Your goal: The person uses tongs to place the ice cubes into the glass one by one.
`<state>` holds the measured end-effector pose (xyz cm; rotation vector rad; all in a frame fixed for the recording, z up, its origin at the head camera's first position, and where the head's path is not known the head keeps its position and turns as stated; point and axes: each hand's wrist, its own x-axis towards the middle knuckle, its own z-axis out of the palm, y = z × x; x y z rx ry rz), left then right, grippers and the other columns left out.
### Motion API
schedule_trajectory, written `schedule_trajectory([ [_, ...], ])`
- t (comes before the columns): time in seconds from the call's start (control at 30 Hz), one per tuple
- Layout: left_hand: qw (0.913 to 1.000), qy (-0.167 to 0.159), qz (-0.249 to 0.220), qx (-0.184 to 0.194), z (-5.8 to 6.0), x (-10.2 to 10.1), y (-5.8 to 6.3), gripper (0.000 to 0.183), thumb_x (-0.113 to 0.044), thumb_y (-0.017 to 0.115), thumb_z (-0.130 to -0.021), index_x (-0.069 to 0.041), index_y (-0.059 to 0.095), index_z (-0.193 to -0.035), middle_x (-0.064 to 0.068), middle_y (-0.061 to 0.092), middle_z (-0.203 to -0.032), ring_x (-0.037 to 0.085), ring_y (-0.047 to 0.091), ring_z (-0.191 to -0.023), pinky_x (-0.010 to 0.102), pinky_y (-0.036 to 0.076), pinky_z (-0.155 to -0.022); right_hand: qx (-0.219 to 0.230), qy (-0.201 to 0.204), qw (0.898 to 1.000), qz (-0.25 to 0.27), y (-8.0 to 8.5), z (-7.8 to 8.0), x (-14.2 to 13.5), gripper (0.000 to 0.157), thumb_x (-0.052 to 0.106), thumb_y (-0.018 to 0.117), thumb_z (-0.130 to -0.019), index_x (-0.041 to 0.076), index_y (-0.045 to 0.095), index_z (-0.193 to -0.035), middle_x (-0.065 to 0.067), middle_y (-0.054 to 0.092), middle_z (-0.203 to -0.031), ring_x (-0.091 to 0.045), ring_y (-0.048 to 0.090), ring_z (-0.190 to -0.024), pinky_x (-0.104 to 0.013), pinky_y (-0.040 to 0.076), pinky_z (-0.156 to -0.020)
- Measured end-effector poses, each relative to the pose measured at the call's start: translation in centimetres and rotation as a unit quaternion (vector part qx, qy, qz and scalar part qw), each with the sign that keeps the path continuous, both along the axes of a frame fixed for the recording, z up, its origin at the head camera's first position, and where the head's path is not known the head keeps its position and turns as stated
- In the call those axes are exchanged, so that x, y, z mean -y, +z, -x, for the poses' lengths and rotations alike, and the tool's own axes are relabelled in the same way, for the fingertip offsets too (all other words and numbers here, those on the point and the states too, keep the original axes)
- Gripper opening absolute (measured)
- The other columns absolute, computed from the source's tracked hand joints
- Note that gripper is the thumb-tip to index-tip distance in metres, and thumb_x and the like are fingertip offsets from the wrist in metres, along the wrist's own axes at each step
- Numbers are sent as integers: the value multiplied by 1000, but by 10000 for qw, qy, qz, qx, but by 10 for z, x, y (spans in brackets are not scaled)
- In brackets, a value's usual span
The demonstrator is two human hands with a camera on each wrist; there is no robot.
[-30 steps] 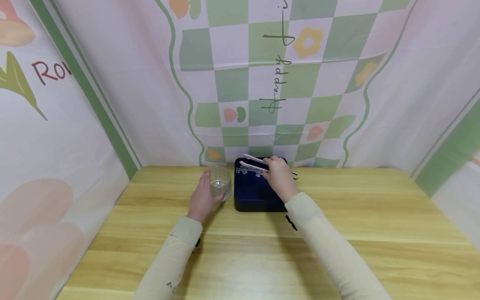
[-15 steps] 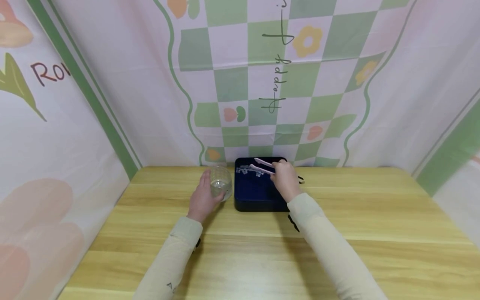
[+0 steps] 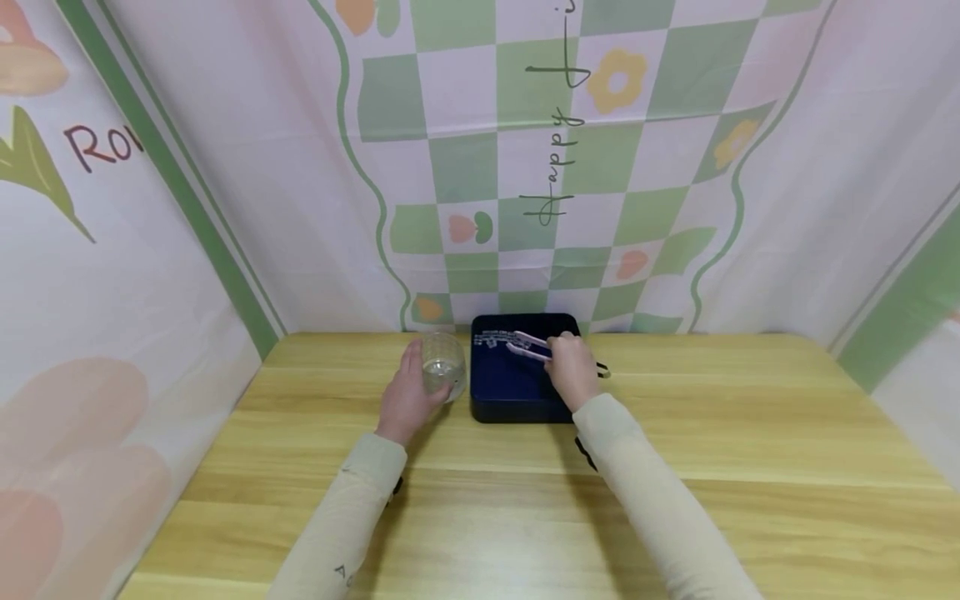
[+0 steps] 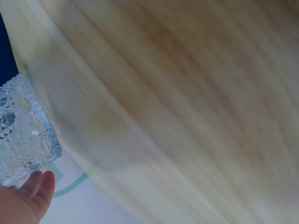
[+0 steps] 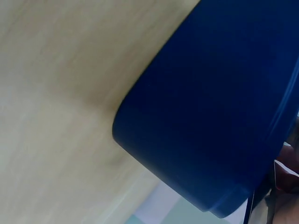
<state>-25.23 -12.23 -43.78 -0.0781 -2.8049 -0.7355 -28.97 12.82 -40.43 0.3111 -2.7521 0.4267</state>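
My left hand (image 3: 407, 398) grips a clear glass (image 3: 444, 375) on the table, just left of a dark blue box (image 3: 510, 387). The left wrist view shows the faceted pattern of the glass (image 4: 25, 128), with my fingertips against its side. With its fingers curled, my right hand (image 3: 573, 368) holds a pair of pale pink tongs (image 3: 530, 350) above the box. Their arms point left, tips apart, over pale printing near the box's far side. Whether the tips touch the box, I cannot tell. The right wrist view is mostly filled by the box's blue wall (image 5: 201, 116).
A wooden table (image 3: 480, 517) spreads under everything. Behind it hangs a printed cloth (image 3: 525, 167) with green checks and flowers, close to the box's far edge. A metal end of the tongs (image 3: 603, 371) sticks out right of my right hand.
My right hand has moved right and a little nearer, lowering the tongs so their tips come over the box's printing. My left hand and the glass have stayed in place.
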Motion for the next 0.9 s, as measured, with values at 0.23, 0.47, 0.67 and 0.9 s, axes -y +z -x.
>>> schedule_trajectory([
  [0.23, 9999, -29, 11, -119, 0, 1, -1, 91, -35, 73, -81, -1, 21, -149, 19, 39, -147, 38, 60, -113, 48, 57, -91, -83, 6, 9999, -104, -4, -1, 0, 19, 4, 75, -77, -5, 71, -93, -22, 66, -86, -38, 64, -81, -47, 57, -71],
  [0.47, 9999, -38, 20, -156, 0, 2, -2, 91, -35, 73, -81, -1, 22, -148, 19, 40, -146, 37, 61, -111, 48, 57, -89, -160, 45, 9997, -176, -4, -2, 1, 15, 2, 75, -75, -5, 71, -89, -21, 65, -83, -38, 64, -78, -47, 57, -69],
  [0.67, 9998, -38, 26, -182, 0, 2, -2, 91, -35, 73, -81, -1, 22, -148, 19, 40, -146, 38, 62, -110, 48, 58, -88, 67, 29, 9998, -180, -3, -2, 2, 16, 2, 74, -77, -4, 71, -91, -21, 65, -86, -38, 63, -82, -48, 57, -70],
  [0.9, 9999, -18, 89, -104, -1, 1, 0, 92, -36, 73, -81, -1, 21, -149, 19, 39, -147, 36, 62, -109, 46, 58, -87, 138, 45, 9997, -217, -3, 0, 3, 19, 2, 73, -78, -4, 71, -97, -22, 66, -90, -39, 62, -84, -48, 57, -75],
])
